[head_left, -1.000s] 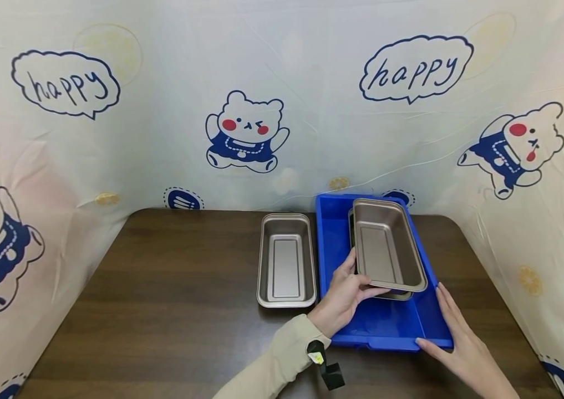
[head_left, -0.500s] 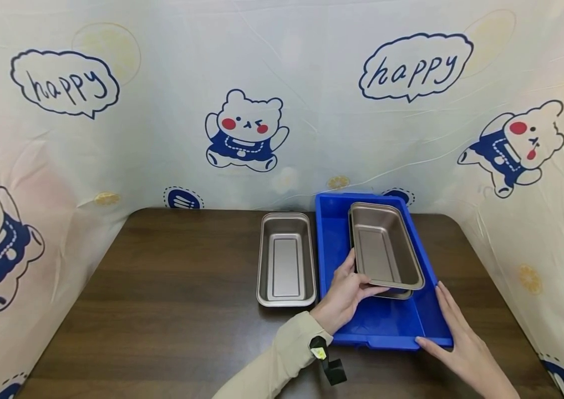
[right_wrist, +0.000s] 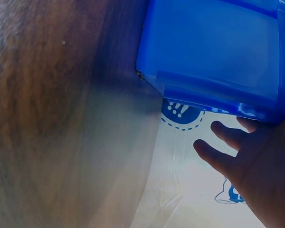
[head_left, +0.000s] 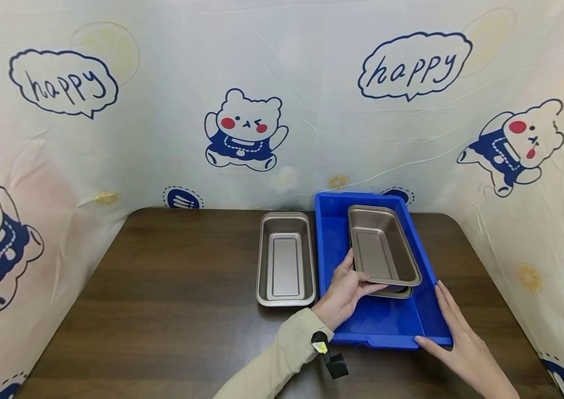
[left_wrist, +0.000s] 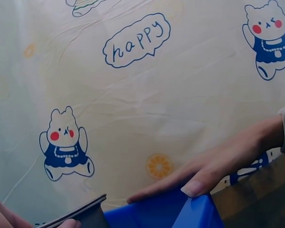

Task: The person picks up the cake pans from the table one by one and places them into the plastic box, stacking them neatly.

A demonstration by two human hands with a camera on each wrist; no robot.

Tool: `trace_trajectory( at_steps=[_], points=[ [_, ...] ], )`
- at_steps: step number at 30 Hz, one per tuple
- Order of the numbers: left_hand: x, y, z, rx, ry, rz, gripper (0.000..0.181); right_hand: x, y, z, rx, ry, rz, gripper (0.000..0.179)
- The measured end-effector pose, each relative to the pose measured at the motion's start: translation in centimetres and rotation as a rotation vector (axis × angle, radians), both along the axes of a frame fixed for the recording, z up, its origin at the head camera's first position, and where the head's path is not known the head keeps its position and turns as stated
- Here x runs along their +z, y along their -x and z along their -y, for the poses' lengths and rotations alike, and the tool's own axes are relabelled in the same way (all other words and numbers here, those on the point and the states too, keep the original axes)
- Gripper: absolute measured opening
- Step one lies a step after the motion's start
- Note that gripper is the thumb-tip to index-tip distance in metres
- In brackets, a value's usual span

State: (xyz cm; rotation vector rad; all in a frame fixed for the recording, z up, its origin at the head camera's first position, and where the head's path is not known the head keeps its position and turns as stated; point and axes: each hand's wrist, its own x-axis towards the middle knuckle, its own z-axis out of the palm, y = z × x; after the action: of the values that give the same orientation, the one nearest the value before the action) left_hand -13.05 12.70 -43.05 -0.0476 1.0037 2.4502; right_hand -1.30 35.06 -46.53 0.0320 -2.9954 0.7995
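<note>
In the head view my left hand (head_left: pixel 343 293) grips the near left corner of a bronze-coloured metal loaf pan (head_left: pixel 382 244), thumb on its rim. That pan sits tilted over a second loaf pan (head_left: pixel 401 292), of which only an edge shows, inside the blue plastic tray (head_left: pixel 334 238). My right hand (head_left: pixel 466 343) rests at the tray's near right corner, thumb on the front edge and straight fingers along the outer side. In the right wrist view its fingers are spread beside the tray wall (right_wrist: pixel 218 52). The left wrist view catches the pan's rim (left_wrist: pixel 80 213) low down.
Left of the tray, close beside it, another loaf pan (head_left: pixel 286 260) stands on the dark wooden table (head_left: pixel 162 310). A printed cloth (head_left: pixel 172 111) with bears hangs behind and around the table. A black strap (head_left: pixel 329 354) is on the left wrist.
The upper pan has come down and slightly left, lining up more closely with the pan beneath it. My left hand has kept its grip; the right hand stays at the tray's corner.
</note>
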Motion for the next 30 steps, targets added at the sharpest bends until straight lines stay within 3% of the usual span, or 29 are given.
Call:
trace_trajectory(
  at_steps=[21, 30],
  points=[
    [-0.52, 0.17, -0.15, 0.008, 0.025, 0.027, 0.080, 0.21, 0.11, 0.11, 0.003, 0.001, -0.012, 0.104],
    [-0.90, 0.01, -0.14, 0.027, 0.076, 0.039, 0.082, 0.03, 0.01, 0.15, -0.002, 0.005, -0.003, 0.104]
  ],
)
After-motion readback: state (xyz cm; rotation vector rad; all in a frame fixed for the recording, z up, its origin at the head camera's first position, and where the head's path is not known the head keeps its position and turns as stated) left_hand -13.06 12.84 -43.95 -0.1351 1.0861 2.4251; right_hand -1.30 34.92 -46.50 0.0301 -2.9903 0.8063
